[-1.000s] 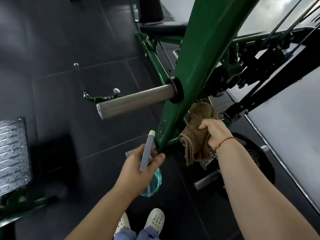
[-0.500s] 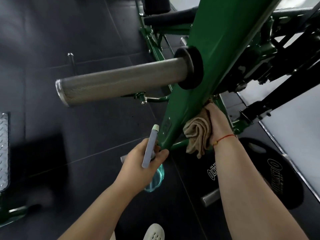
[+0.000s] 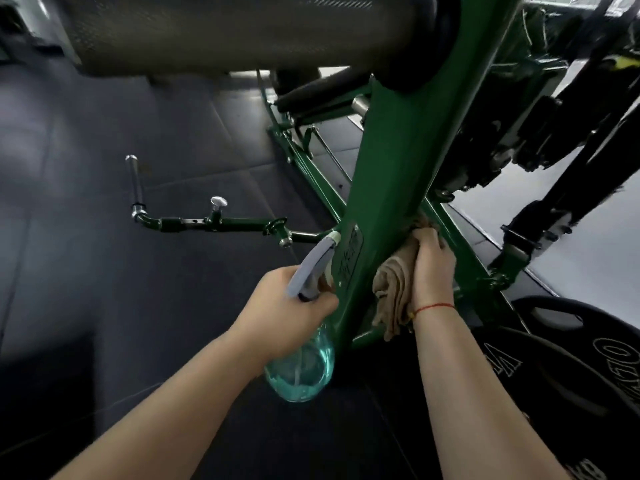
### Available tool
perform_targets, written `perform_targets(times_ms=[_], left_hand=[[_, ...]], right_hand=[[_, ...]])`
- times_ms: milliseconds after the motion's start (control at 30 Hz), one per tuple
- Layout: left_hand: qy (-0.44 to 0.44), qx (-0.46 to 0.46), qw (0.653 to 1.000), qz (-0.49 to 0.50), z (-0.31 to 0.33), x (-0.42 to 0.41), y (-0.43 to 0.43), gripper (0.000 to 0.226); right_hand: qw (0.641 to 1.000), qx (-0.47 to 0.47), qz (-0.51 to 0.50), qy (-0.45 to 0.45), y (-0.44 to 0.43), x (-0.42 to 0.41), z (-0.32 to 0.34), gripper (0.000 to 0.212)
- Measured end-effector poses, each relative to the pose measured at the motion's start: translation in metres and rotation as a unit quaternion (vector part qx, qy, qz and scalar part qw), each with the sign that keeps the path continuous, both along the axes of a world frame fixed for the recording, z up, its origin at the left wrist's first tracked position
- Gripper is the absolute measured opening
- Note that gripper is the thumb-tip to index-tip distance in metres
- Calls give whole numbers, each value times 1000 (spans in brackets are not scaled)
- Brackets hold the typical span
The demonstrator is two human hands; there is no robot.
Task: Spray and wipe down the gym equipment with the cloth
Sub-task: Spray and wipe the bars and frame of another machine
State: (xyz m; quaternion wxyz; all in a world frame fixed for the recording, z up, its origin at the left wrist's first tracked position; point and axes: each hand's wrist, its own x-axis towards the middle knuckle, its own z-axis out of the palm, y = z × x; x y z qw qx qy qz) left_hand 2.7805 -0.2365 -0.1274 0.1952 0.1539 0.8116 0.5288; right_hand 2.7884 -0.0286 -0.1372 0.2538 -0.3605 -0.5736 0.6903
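A tan folded cloth (image 3: 394,292) lies pressed against the right-hand face of a slanting green painted steel beam (image 3: 408,150), low on a weight machine's frame. The right hand (image 3: 433,261) clamps it there, fingers curled over the upper folds while the loose lower end hangs down beside the wrist. A thin red thread bracelet (image 3: 434,307) circles that wrist.

On the other side of the beam, the left hand (image 3: 287,310) grips the neck of a clear teal plastic spray bottle (image 3: 301,372). The bottle's grey trigger head (image 3: 313,268) is tilted up, and its pale nozzle tip sits just beside a label plate on the beam's left face. The beam stands between the two hands and hides the cloth's inner edge.

Overhead, a thick knurled grey metal sleeve (image 3: 207,29) juts left from the beam, fills the top of the view and blocks sight of the frame above it. To the right of the beam a cluster of black linkages and bars (image 3: 519,133) crowds in close to the wiping hand.

A slim green adjustable arm (image 3: 221,225) runs left from the frame's base, carrying a small chrome pull knob (image 3: 219,202) and ending in an upright chrome peg (image 3: 133,181). A black padded rest (image 3: 322,90) sits farther back along the frame.

A black weight plate with white lettering (image 3: 588,358) lies near the beam's foot, under the right forearm. Dark rubber floor tiles (image 3: 104,237) spread out to the left.
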Motion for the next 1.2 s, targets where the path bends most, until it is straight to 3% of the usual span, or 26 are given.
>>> perform_targets(times_ms=[67,333,433,500,600,667,767,900,1000,1067,1200], left_hand=[[37,15,999,-3,-6,-6,5,43],[147,92,984,-28,-35,-10,12,44],[154,89,984,-10,-34,-4,11,39],[172,83,982,-1,-22,2,13,41],[188,103,977,-3,-6,-1,13,39],[172,110,979,-27,-3,-7,10,41],[122,121,984,-37,-15,-12,1,49],[79,122,989,-18,-39,-7,-13,51],[73,118,990,-9,-46,0,-20,34],[78,107,991,-4,-53,2,-23,40],[65,108,992,-8,-57,-2,-36,34]], right_hand=[[998,27,2,51,4,-1,10,17],[989,45,25,141,3,16,-8,15],[983,141,-6,118,-13,27,-11,9],[961,239,-45,130,-23,34,-1,10],[890,386,-116,215,-27,34,30,40],[815,505,-156,237,-27,25,51,54],[663,712,-168,156,-25,4,53,60],[575,799,-134,110,-16,0,20,60],[470,877,-94,31,-21,9,-28,51],[434,900,-44,-14,-30,12,-52,47],[446,893,-37,-41,-47,12,-30,59]])
